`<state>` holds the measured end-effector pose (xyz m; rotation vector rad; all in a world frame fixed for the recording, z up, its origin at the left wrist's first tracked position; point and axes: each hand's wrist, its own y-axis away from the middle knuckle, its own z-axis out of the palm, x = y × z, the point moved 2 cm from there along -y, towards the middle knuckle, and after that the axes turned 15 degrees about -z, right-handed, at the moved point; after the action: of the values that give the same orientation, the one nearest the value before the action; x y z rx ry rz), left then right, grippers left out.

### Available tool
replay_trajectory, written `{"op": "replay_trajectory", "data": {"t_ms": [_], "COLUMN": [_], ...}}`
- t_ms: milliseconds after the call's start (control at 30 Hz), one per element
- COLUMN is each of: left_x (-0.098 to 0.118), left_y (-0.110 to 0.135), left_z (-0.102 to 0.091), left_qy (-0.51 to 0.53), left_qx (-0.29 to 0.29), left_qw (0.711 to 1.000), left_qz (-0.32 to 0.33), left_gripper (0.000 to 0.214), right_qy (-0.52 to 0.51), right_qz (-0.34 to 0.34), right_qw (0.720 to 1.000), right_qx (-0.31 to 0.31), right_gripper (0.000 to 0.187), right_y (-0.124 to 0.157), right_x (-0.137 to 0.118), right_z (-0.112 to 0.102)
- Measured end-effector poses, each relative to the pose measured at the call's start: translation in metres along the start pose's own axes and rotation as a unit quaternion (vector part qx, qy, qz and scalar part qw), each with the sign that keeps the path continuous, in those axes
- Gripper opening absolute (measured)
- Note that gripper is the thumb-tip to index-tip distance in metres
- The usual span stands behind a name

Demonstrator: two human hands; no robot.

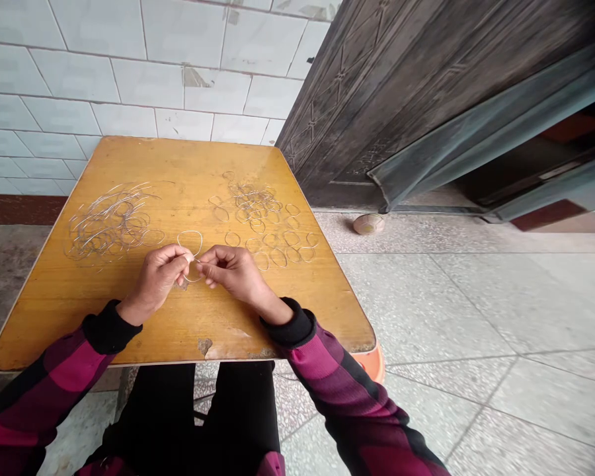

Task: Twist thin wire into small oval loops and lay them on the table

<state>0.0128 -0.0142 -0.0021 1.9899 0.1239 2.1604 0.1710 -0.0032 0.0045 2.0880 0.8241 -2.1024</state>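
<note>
Between my two hands is a thin metal wire (190, 232), bent into a loop above the fingers, with another curve showing below them. My left hand (159, 272) pinches the wire between thumb and forefinger where it crosses. Close beside it, my right hand (231, 270) is closed too, its thumb and forefinger pinching an end of the same wire. Left of my hands lies a tangled heap of loose curved wires (112, 225). On the right, many small closed wire rings (255, 201) are spread out, some piled up and others lying singly.
The yellow wooden table (178, 158) has rounded corners and chipped spots near its front edge. White wall tiles (163, 33) stand behind it. To the right are a dark wooden door (337, 119), a grey curtain (426, 152), a roundish object (369, 223) on the floor and an orange stool (374, 363).
</note>
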Motion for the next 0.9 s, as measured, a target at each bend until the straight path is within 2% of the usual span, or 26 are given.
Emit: {"op": "replay_trajectory", "data": {"t_ms": [200,700,800,900], "left_x": [0.002,0.006,0.011,0.018], "left_y": [-0.002,-0.002,-0.002,-0.001], "left_z": [0.0,-0.009,-0.014,-0.022], "left_qy": [0.015,0.056,0.035,-0.044], "left_qx": [-0.008,-0.084,-0.054,0.002], "left_qw": [0.999,0.992,0.997,0.997], "left_qz": [-0.028,-0.071,-0.036,0.065], "left_gripper": [0.014,0.017,0.021,0.041], "right_qy": [-0.027,0.009,0.035,0.101], "right_qz": [0.034,0.032,0.025,0.003], "right_qw": [0.999,0.998,0.998,0.994], "right_qx": [0.023,0.046,0.043,0.035], "right_gripper": [0.033,0.023,0.02,0.016], "right_y": [-0.002,-0.002,-0.001,0.0], "right_x": [0.002,0.006,0.006,0.002], "right_z": [0.001,-0.006,-0.007,-0.007]}}
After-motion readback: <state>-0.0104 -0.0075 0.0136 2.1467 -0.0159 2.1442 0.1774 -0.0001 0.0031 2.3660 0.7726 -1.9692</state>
